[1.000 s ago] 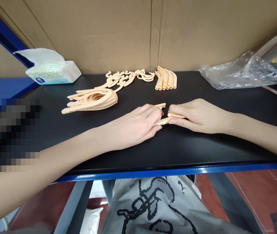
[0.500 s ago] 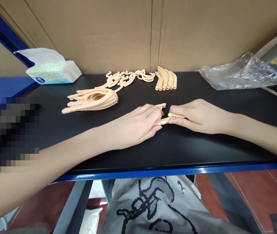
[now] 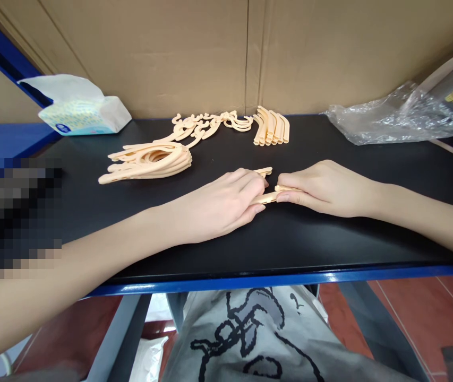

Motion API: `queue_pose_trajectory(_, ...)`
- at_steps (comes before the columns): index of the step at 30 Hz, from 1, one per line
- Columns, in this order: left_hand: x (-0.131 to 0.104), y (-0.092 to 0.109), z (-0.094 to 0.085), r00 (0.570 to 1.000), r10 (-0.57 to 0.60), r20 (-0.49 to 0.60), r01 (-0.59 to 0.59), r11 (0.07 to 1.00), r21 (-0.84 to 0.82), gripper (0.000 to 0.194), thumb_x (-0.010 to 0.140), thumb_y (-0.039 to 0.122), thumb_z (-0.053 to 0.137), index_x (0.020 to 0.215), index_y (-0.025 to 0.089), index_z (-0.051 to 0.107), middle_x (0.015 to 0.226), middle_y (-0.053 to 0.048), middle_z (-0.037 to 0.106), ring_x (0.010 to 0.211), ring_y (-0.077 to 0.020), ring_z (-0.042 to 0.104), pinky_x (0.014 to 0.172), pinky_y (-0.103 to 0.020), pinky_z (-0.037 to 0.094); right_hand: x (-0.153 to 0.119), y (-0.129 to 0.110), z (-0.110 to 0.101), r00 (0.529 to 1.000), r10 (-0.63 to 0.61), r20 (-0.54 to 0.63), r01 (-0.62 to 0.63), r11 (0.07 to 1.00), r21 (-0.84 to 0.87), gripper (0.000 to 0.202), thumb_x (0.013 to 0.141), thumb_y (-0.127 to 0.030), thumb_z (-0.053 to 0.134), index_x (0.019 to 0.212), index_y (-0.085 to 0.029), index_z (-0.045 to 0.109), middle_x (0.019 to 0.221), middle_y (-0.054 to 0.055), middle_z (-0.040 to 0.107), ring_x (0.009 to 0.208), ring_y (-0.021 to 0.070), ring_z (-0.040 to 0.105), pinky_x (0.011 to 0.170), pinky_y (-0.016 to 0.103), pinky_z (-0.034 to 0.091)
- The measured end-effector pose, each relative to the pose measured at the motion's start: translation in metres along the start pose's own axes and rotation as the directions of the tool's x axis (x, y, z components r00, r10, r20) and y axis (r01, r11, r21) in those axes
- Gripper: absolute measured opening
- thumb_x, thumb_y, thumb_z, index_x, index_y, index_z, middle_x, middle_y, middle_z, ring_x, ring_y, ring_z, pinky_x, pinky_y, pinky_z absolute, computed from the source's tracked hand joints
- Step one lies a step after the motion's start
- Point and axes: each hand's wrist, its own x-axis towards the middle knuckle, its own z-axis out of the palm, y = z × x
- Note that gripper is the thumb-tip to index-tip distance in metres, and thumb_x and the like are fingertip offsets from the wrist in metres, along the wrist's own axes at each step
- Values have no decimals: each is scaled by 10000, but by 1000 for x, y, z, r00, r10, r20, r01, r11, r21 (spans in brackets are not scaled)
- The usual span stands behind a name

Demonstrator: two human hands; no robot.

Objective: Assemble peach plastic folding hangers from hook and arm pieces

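Observation:
Both hands meet over the black tabletop around cream plastic hanger parts. My left hand (image 3: 234, 199) is closed on a flat cream hanger part (image 3: 267, 198), with one end (image 3: 265, 171) of cream plastic showing beyond its knuckles. Just to the right, my right hand (image 3: 325, 188) pinches the same part between thumb and fingers, along with a short cream end (image 3: 287, 188) lying along its index finger. A small gap separates the hands. My fingers hide how the pieces join.
A stack of cream hanger arms (image 3: 150, 162) lies at the left. Behind it are cream hooks (image 3: 206, 127) and a bundle of bent cream tubes (image 3: 271, 127). A tissue pack (image 3: 85, 109) stands back left, a clear plastic bag (image 3: 369, 122) back right. A blue edge (image 3: 250, 283) borders the table's front.
Both hands keep nearly the same pose on the hanger part. The view has shifted very slightly; nothing has been let go or picked up.

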Motion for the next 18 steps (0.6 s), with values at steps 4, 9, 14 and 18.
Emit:
queue_pose_trajectory(4, -1, -1, 1, 1000, 10, -6, -10, 1000, 7, 194, 1057, 272, 335, 1007, 165, 489, 1270, -166, 577, 1140, -268, 550, 967, -432, 472, 0, 2, 1, 1000, -9, 3, 9, 1000, -9, 574, 1022, -629, 202, 746, -208, 478, 603, -6, 516, 493, 124, 404, 526, 275, 247)
queue_pose_trajectory(9, -2, -1, 2, 1000, 29, -11, -29, 1000, 7, 201, 1058, 264, 337, 959, 170, 484, 1274, -175, 572, 1207, -286, 533, 1013, -448, 449, -1, 3, 2, 1000, -11, 16, 12, 999, -39, 587, 1020, -632, 177, 728, -210, 461, 595, -9, 489, 488, 122, 378, 525, 279, 240)
queue_pose_trajectory(14, -1, -1, 1, 1000, 29, 1, -29, 999, 23, 198, 1053, 258, 349, 1010, 141, 503, 1286, -196, 567, 1156, -292, 541, 1004, -459, 452, 0, 0, 1, 1000, 3, 28, -1, 999, -45, 593, 1008, -660, 159, 698, -216, 402, 571, -21, 446, 473, 113, 349, 516, 277, 221)
queue_pose_trajectory(18, -1, 0, 1, 999, 33, 10, -33, 999, 31, 198, 1052, 252, 354, 1039, 129, 509, 1285, -197, 569, 1135, -292, 548, 979, -453, 463, 1, -2, 0, 999, 21, 44, -19, 999, -42, 606, 992, -688, 118, 690, -222, 359, 566, -20, 433, 471, 115, 342, 518, 278, 216)
